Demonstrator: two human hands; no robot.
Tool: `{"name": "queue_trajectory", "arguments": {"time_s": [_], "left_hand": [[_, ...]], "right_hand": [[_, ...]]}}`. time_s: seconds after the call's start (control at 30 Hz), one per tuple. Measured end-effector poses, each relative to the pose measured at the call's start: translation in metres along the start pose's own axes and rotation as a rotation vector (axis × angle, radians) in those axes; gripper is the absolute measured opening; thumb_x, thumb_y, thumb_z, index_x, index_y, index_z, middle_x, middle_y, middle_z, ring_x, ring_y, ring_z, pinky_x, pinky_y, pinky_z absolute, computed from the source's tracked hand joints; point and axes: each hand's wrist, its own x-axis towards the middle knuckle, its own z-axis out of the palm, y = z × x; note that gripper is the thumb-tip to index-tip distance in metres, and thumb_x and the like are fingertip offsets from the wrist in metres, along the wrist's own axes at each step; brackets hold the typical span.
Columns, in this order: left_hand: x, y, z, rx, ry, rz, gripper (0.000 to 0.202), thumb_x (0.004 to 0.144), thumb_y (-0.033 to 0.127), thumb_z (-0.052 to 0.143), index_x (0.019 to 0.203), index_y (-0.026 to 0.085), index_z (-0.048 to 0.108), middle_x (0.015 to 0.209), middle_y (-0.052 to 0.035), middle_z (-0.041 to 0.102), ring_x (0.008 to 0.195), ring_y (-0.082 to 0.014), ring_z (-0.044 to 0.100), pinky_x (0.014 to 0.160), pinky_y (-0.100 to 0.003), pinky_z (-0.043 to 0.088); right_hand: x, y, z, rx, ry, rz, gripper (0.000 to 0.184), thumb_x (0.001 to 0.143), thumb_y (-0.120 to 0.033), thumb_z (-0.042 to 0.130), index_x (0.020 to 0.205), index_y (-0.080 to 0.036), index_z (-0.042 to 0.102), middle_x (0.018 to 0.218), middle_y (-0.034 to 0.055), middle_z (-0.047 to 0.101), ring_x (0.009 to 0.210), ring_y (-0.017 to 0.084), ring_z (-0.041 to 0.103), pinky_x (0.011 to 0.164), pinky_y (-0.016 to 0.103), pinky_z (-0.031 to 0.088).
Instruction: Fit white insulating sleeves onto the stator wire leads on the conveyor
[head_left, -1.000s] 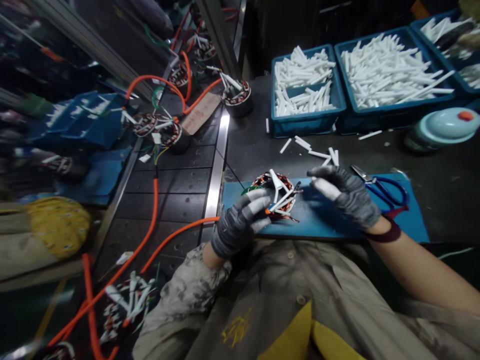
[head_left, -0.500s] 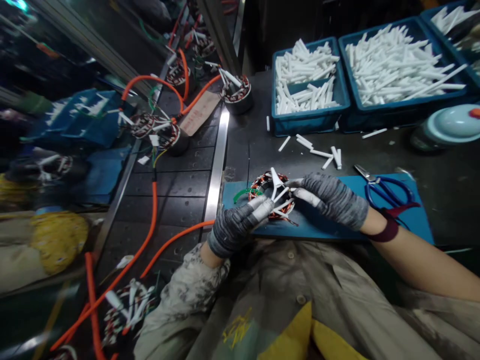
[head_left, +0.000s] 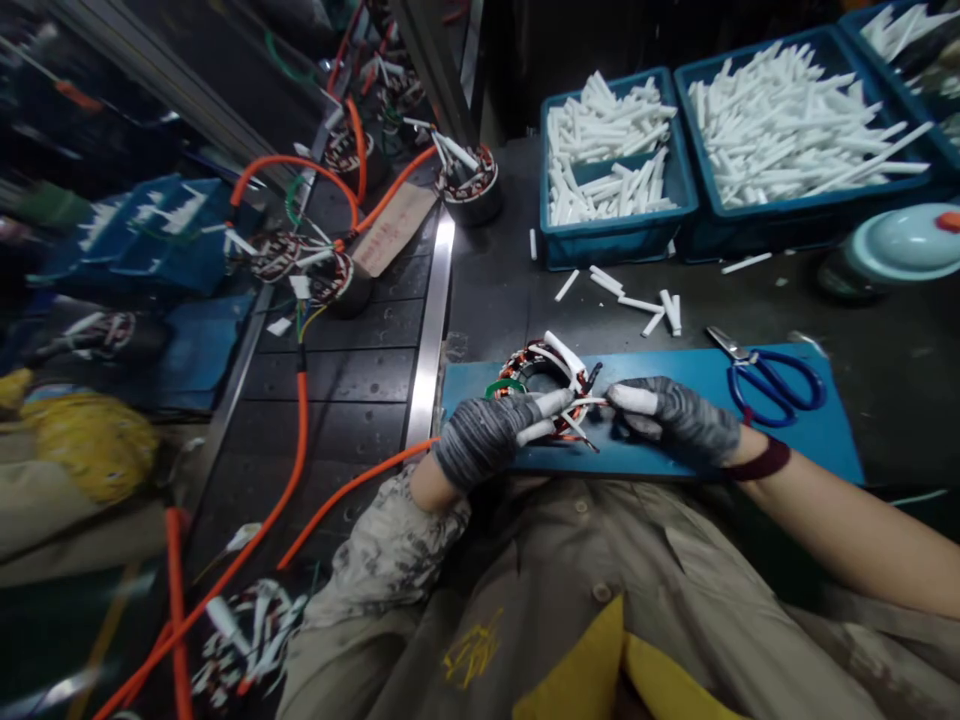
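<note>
A motor stator (head_left: 517, 362) with copper windings and a green loop lies on the blue mat (head_left: 682, 445). A thick white sleeve (head_left: 564, 352) and thinner white-sleeved leads stick out of its right side. My left hand (head_left: 491, 435), in a grey glove with white fingertips, pinches at the base of these leads on the stator's near edge. Just right of the stator, my gloved right hand (head_left: 667, 415) closes its fingertips on the end of a wire lead (head_left: 589, 402), stretched between both hands. The exact grip under the left fingertips is partly hidden.
Blue bins (head_left: 619, 245) full of white sleeves stand behind, with loose sleeves (head_left: 641, 304) before them. Blue-handled scissors (head_left: 772, 385) lie right on the mat; a pale-lidded container (head_left: 900, 245) stands beyond. More stators (head_left: 469, 185) and orange tubes (head_left: 306, 430) occupy the left line. A co-worker's yellow sleeve (head_left: 94, 440) shows.
My right hand has drawn slightly right and down, now pinching a lead's end. The left fingertips have moved right along the stator. The thick white sleeve leans differently.
</note>
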Motion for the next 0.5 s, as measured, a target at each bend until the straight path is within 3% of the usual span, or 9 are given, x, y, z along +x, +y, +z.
{"name": "queue_trajectory", "arguments": {"time_s": [0.07,0.13,0.2,0.27,0.33,0.4,0.43,0.5], "left_hand": [[-0.004,-0.001,0.000,-0.038,0.049,0.008,0.042,0.107,0.032,0.046,0.147,0.025,0.058,0.140,-0.0054,0.069,0.129,-0.0217,0.067,0.106,-0.035,0.059],[-0.006,-0.002,0.002,-0.061,0.067,-0.001,0.041,0.107,0.033,0.047,0.145,0.026,0.060,0.140,-0.0047,0.069,0.128,-0.0217,0.067,0.106,-0.035,0.060],[-0.005,-0.005,0.003,-0.064,0.065,0.014,0.041,0.107,0.032,0.046,0.145,0.025,0.060,0.140,-0.0040,0.069,0.128,-0.0210,0.068,0.106,-0.034,0.060],[-0.004,-0.007,0.004,-0.022,0.059,0.047,0.041,0.108,0.029,0.045,0.146,0.024,0.059,0.139,-0.0042,0.069,0.127,-0.0205,0.068,0.105,-0.033,0.061],[-0.002,-0.006,0.004,0.077,0.063,0.069,0.041,0.107,0.028,0.046,0.146,0.022,0.059,0.137,-0.0055,0.071,0.124,-0.0210,0.070,0.100,-0.032,0.063],[-0.002,0.001,0.001,0.208,0.060,0.093,0.040,0.106,0.027,0.049,0.144,0.021,0.061,0.134,-0.0067,0.072,0.120,-0.0217,0.072,0.093,-0.031,0.064],[-0.003,0.008,-0.001,0.283,0.067,0.094,0.039,0.105,0.026,0.051,0.142,0.021,0.063,0.133,-0.0067,0.073,0.116,-0.0214,0.074,0.088,-0.030,0.065],[-0.005,0.026,-0.008,0.455,0.102,0.038,0.036,0.104,0.027,0.055,0.138,0.024,0.067,0.132,-0.0059,0.074,0.106,-0.0215,0.076,0.078,-0.029,0.064]], "right_hand": [[-0.010,-0.004,0.003,-0.262,0.175,-0.164,0.043,0.092,-0.063,0.063,0.103,-0.024,0.077,0.074,0.0052,0.070,0.069,0.023,0.064,0.067,0.038,0.052],[-0.014,-0.009,0.003,-0.546,0.336,-0.350,0.040,0.091,-0.061,0.065,0.106,-0.026,0.078,0.091,0.0106,0.075,0.087,0.029,0.068,0.081,0.044,0.053],[-0.011,-0.013,0.002,-0.653,0.356,-0.407,0.042,0.094,-0.062,0.059,0.099,-0.026,0.080,0.087,0.0110,0.075,0.085,0.028,0.067,0.082,0.043,0.052],[-0.001,-0.015,0.004,-0.516,0.186,-0.287,0.051,0.097,-0.065,0.052,0.087,-0.024,0.078,0.070,0.0063,0.071,0.067,0.022,0.064,0.071,0.037,0.052],[0.009,-0.018,0.010,-0.275,-0.035,-0.076,0.063,0.098,-0.071,0.044,0.073,-0.021,0.074,0.050,0.0012,0.060,0.048,0.016,0.055,0.058,0.031,0.048],[0.015,-0.021,0.016,-0.119,-0.167,0.079,0.074,0.097,-0.076,0.036,0.065,-0.019,0.071,0.038,-0.0013,0.049,0.039,0.013,0.046,0.052,0.029,0.045],[0.016,-0.023,0.018,-0.104,-0.183,0.116,0.079,0.097,-0.078,0.031,0.063,-0.019,0.070,0.036,-0.0011,0.047,0.037,0.012,0.044,0.052,0.030,0.045],[0.014,-0.027,0.016,-0.177,-0.091,0.103,0.084,0.098,-0.079,0.026,0.061,-0.018,0.070,0.040,0.0016,0.053,0.039,0.013,0.048,0.055,0.030,0.048]]}}
